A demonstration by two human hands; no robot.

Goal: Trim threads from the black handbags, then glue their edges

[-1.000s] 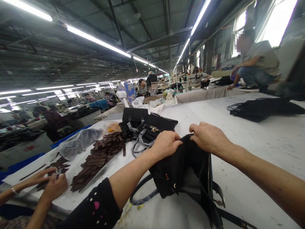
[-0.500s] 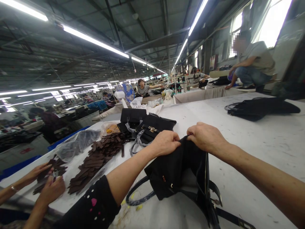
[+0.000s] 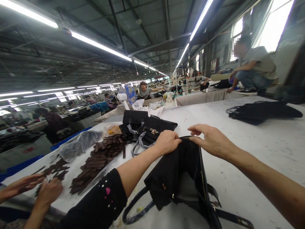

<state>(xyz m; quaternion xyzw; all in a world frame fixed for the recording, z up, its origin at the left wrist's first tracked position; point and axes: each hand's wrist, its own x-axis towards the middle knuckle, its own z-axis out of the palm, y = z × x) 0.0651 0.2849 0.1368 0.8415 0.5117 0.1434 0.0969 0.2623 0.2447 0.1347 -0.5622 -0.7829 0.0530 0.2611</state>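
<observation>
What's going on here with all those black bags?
A person's left hand grips the top edge of a black bag at the white table. The right hand is at that edge too, but open. Other black bags lie farther back. Over on the left, another person's hands are near some brown strips.

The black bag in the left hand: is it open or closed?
Open: the black bag has its edges spread apart, with a hollow visible between them.
</observation>
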